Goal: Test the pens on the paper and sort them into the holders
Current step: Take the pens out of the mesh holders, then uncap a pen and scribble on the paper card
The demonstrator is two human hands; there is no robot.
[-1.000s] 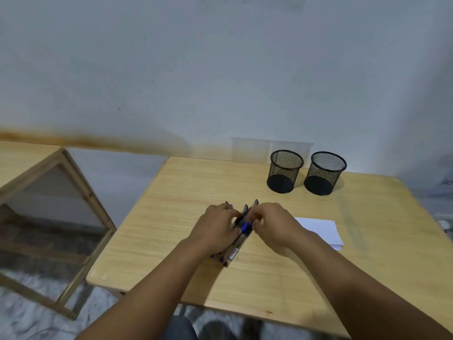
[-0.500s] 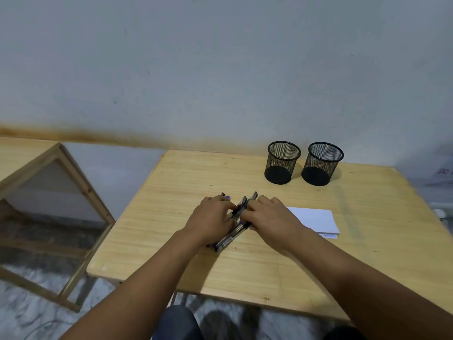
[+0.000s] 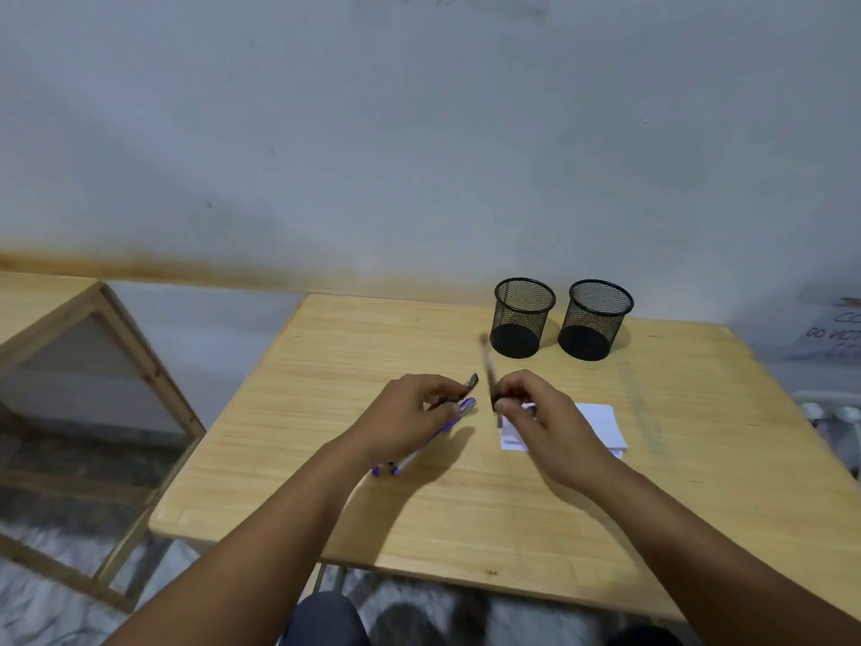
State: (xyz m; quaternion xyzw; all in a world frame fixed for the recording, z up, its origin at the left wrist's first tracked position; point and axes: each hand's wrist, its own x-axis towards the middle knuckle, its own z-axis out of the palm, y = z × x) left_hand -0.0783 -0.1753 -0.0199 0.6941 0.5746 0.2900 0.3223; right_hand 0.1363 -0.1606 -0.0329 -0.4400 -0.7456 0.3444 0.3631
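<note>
One pen lifted apart from the bunch, mid-frame over the wooden table (image 3: 466,515).

The right hand (image 3: 540,421) pinches a single dark pen (image 3: 488,366) between thumb and fingertips, its blurred shaft pointing up toward the left mesh holder (image 3: 522,318). The left hand (image 3: 410,419) curls around the remaining bunch of pens (image 3: 459,403), their blue ends showing below the wrist. White paper (image 3: 601,424) lies just right of centre, partly under the right hand; the right mesh holder (image 3: 596,320) stands beside the first, at the table's far edge.
</note>
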